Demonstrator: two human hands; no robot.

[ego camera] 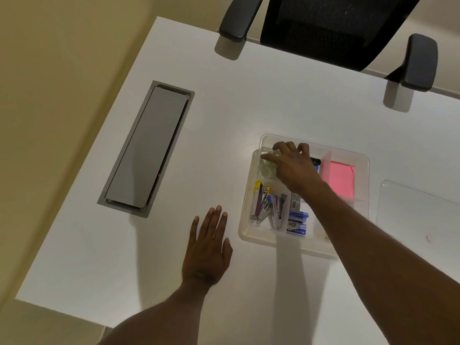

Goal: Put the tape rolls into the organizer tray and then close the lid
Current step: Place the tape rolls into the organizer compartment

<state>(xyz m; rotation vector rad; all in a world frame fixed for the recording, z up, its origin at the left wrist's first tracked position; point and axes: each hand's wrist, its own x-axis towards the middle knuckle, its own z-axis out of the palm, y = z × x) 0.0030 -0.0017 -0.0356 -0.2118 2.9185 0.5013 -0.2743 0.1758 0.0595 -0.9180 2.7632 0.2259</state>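
A clear tape roll (270,158) sits under the right hand's (295,166) curled fingertips (276,146), which grip it in the far-left compartment of the translucent plastic organizer tray (245,221). The left hand (206,247) lies flat, fingers spread, on the white table (224,108). The clear lid (418,210) lies right of the tray.

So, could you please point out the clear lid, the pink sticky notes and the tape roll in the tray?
Clear lid (420,215): head view, middle of its flat panel.
Pink sticky notes (339,179): head view, centre of the top sheet.
Tape roll (265,171): head view, its clear outer ring.

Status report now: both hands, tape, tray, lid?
Right hand setting tape roll into tray. Left hand flat on table. Lid off, right of tray.
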